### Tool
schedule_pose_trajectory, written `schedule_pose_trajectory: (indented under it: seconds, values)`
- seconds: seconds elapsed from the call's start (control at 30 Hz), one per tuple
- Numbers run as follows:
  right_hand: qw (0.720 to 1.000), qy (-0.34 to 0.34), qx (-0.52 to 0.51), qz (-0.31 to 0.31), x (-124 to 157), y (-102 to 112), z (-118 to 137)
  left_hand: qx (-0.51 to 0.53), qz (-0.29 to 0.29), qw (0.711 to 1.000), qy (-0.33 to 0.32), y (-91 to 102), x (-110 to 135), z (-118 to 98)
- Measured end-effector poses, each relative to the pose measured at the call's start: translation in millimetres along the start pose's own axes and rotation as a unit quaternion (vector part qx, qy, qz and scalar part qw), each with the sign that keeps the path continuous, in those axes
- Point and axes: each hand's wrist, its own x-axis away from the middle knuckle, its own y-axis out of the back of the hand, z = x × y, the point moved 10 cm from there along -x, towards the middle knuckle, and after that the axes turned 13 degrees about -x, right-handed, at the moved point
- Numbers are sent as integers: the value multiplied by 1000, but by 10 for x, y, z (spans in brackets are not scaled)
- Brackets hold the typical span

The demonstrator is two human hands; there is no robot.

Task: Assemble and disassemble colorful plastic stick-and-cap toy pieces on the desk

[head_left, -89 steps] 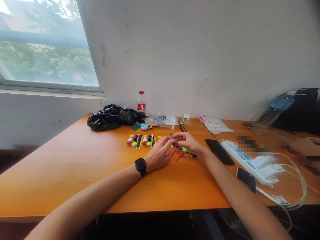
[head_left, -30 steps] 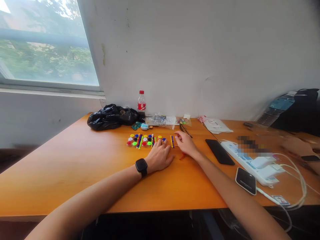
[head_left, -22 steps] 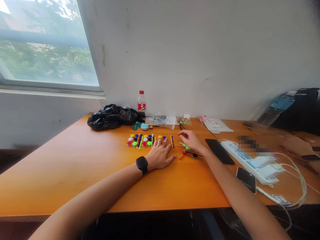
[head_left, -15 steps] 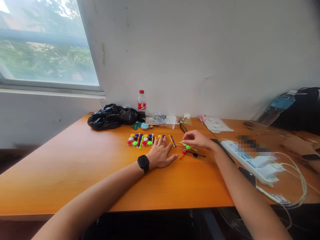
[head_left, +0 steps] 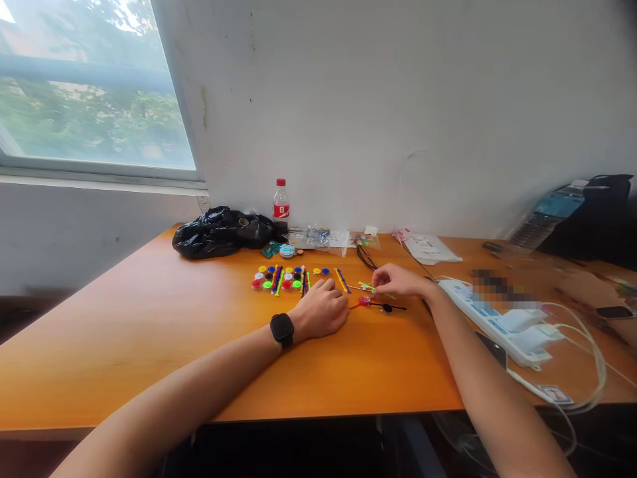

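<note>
Wooden table (head_left: 164,332), pale wall (head_left: 338,106), window (head_left: 99,99), hands (head_left: 323,311)

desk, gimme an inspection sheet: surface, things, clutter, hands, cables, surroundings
surface: brown desk, glossy
things: discs and sticks grouped; green piece, red piece, black piece farther right
clutter: black bag, bottle at back; phone right
hands: left hand on desk; right hand at green piece, grip unclear
cables: white cables near power strip
surroundings: window left, wall behind; another person's blurred arm right
</note>
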Motion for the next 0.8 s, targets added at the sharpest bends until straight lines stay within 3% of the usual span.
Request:
schedule_pose_trajectory:
  seconds: [0.17,0.37,0.57,0.67,0.8]
  values:
    - [999,7,-21,-33,62,96,94,-19,-2,999,-31,-13,13,-61]
    - [992,37,-104,-54,124,84,285,6,-10,1000,-8,49,14,-33]
    - [976,85,-197,-34,158,-156,565,46,-76,995,33,207,30,33]
    - [972,113,-206,-28,115,-292,676,54,-77,994,47,201,36,76]
    - [971,160,-128,-124,19,-99,586,60,-22,998,-1,102,23,0]
